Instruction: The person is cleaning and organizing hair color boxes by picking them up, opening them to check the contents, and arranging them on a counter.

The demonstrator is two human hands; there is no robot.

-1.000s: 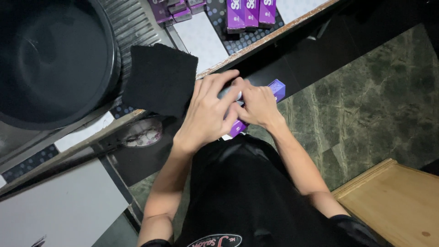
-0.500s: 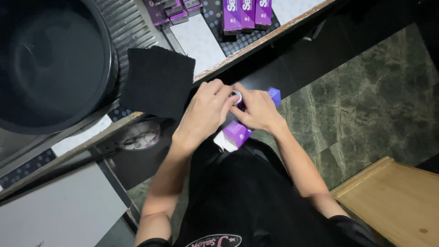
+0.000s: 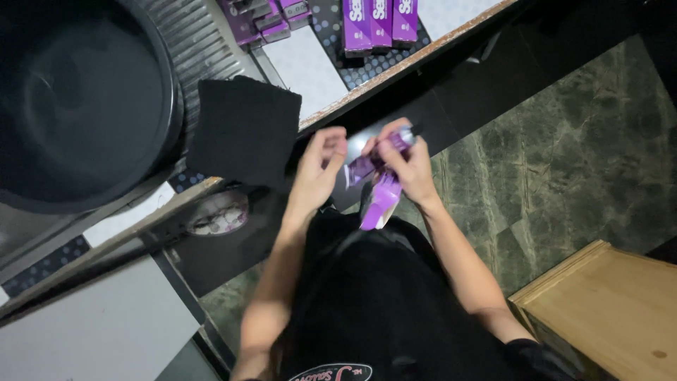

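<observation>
My right hand (image 3: 407, 164) grips a small purple carton (image 3: 381, 194) in front of my body, just below the worktable edge (image 3: 395, 70). The carton is open, with a flap hanging down towards my black shirt. My left hand (image 3: 319, 169) is beside it with fingers spread, its fingertips close to the carton's upper end; whether they touch it is unclear. What is inside the carton is hidden by my fingers.
On the table lie a black cloth (image 3: 243, 128), a large black round tub (image 3: 77, 106), and rows of purple cartons (image 3: 379, 21) on a dotted mat. A wooden box (image 3: 606, 310) stands at lower right on the green stone floor (image 3: 564, 162).
Both hands were clasped together over the purple carton. Now they have parted a little, the left hand has spread open, and the carton's flap hangs lower.
</observation>
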